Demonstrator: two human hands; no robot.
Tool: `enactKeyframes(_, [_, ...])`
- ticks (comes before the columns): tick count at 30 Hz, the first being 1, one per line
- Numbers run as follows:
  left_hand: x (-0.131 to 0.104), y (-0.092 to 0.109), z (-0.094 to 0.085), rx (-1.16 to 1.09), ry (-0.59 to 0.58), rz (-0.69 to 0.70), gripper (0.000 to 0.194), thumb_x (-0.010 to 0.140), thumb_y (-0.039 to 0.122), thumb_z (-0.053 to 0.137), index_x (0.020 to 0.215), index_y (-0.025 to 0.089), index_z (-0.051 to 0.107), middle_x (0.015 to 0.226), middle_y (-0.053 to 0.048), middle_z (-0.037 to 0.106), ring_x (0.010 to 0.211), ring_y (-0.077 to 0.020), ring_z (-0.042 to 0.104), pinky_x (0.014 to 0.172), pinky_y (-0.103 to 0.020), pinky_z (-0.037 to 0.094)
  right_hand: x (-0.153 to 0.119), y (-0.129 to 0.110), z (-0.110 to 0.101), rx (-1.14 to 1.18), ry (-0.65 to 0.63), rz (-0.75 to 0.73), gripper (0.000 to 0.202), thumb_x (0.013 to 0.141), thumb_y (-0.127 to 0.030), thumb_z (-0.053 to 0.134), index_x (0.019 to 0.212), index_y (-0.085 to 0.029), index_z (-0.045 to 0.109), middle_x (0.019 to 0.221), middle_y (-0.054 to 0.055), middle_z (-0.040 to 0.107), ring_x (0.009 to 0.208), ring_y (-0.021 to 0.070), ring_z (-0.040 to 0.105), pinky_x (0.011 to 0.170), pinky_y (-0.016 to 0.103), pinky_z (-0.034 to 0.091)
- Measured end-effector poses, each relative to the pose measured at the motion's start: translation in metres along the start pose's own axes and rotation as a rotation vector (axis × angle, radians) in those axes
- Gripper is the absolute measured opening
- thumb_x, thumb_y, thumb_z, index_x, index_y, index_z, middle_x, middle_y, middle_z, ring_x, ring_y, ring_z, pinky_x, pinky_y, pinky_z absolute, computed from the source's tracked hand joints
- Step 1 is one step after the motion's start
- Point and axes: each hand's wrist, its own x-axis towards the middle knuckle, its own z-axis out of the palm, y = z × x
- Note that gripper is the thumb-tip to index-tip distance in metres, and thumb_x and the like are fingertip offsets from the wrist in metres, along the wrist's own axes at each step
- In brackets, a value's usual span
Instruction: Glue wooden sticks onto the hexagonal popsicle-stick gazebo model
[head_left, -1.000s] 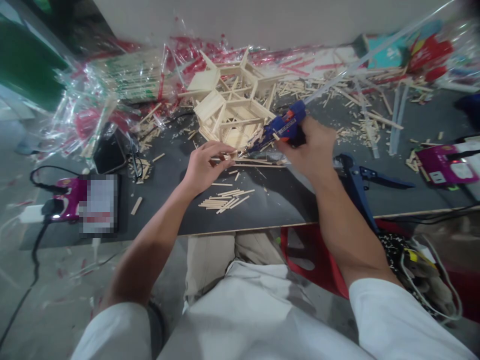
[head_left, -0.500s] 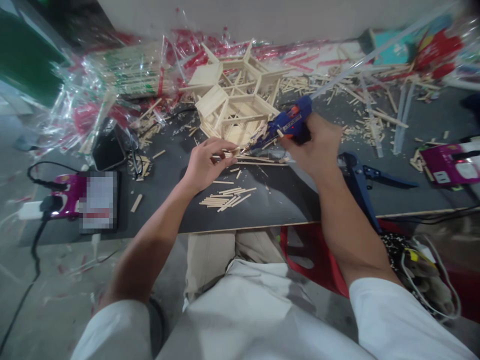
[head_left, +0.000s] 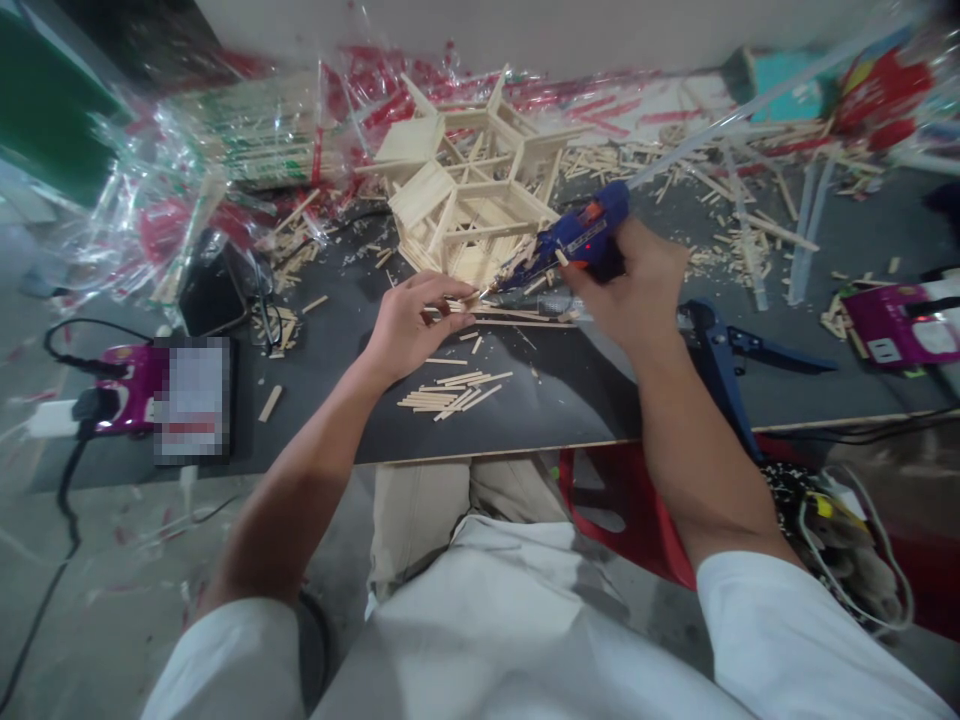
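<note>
My right hand (head_left: 637,280) is wrapped round a blue glue gun (head_left: 589,228), whose nozzle points down and left toward the fingertips of my left hand (head_left: 420,320). Those left fingers pinch a small wooden stick (head_left: 474,297), partly hidden by the fingertips. Just beyond them stands a pale wooden stick structure (head_left: 480,235) with open frames and slatted panels. Long thin sticks (head_left: 525,317) lie beside my left fingertips. Nearer the table edge is a small pile of short sticks (head_left: 454,395).
Blue cutters (head_left: 716,360) lie right of my right forearm on the dark table (head_left: 577,410). A phone (head_left: 193,400) and purple power strip (head_left: 131,390) sit left, another purple strip (head_left: 900,325) right. Plastic wrapping (head_left: 150,200) and wood scraps (head_left: 600,175) spread along the back.
The glue gun has shifted very slightly to the right and up, its nozzle still near my left fingertips. My left hand has stayed almost in place.
</note>
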Motion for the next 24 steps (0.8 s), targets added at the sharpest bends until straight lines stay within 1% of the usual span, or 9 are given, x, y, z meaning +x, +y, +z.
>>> enactKeyframes(3, [0.000, -0.001, 0.000, 0.014, 0.000, 0.010, 0.022, 0.090, 0.026, 0.082, 0.110, 0.019, 0.081, 0.109, -0.008, 0.079, 0.083, -0.0153, 0.071, 0.071, -0.025, 0.060, 0.000, 0.009, 0.007, 0.024, 0.072, -0.044, 0.034, 0.094, -0.049, 0.064, 0.118, -0.025, 0.067, 0.099, 0.012, 0.073, 0.104, 0.0355, 0.072, 0.086, 0.049, 0.058])
enactKeyframes(5, [0.000, -0.001, 0.000, 0.024, 0.000, 0.016, 0.022, 0.090, 0.026, 0.082, 0.111, 0.019, 0.081, 0.109, -0.009, 0.078, 0.084, -0.0155, 0.072, 0.072, -0.024, 0.060, -0.001, 0.013, 0.009, 0.032, 0.088, -0.054, 0.033, 0.094, -0.049, 0.065, 0.116, -0.025, 0.067, 0.098, 0.012, 0.073, 0.103, 0.0355, 0.072, 0.085, 0.048, 0.058])
enactKeyframes(10, [-0.001, -0.002, 0.000, 0.023, 0.006, 0.026, 0.022, 0.091, 0.022, 0.082, 0.112, 0.020, 0.080, 0.110, -0.008, 0.078, 0.084, -0.0149, 0.072, 0.073, -0.024, 0.061, -0.001, 0.015, 0.009, 0.028, 0.099, -0.047, 0.031, 0.093, -0.049, 0.066, 0.114, -0.026, 0.066, 0.098, 0.012, 0.072, 0.103, 0.0365, 0.072, 0.084, 0.050, 0.058])
enactKeyframes(14, [-0.001, -0.003, 0.000, -0.005, 0.003, 0.044, 0.022, 0.091, 0.021, 0.082, 0.112, 0.020, 0.080, 0.110, -0.009, 0.078, 0.085, -0.0143, 0.072, 0.070, -0.022, 0.060, -0.001, 0.014, 0.008, 0.042, 0.091, -0.051, 0.032, 0.095, -0.049, 0.064, 0.117, -0.026, 0.066, 0.101, 0.012, 0.072, 0.105, 0.0367, 0.071, 0.085, 0.049, 0.057])
enactKeyframes(19, [-0.001, -0.002, -0.001, 0.006, -0.012, 0.029, 0.022, 0.090, 0.024, 0.083, 0.112, 0.019, 0.081, 0.111, -0.009, 0.078, 0.085, -0.0150, 0.072, 0.069, -0.023, 0.059, -0.001, 0.012, 0.007, 0.052, 0.088, -0.046, 0.033, 0.095, -0.049, 0.064, 0.118, -0.026, 0.066, 0.101, 0.013, 0.072, 0.106, 0.0375, 0.071, 0.084, 0.049, 0.057])
enactKeyframes(24, [-0.001, 0.000, -0.003, -0.001, -0.012, 0.033, 0.021, 0.090, 0.024, 0.082, 0.111, 0.020, 0.082, 0.110, -0.009, 0.078, 0.083, -0.0147, 0.071, 0.066, -0.023, 0.057, 0.001, 0.010, 0.004, 0.042, 0.076, -0.024, 0.032, 0.093, -0.045, 0.066, 0.118, -0.025, 0.066, 0.102, 0.014, 0.072, 0.108, 0.0389, 0.071, 0.086, 0.051, 0.057])
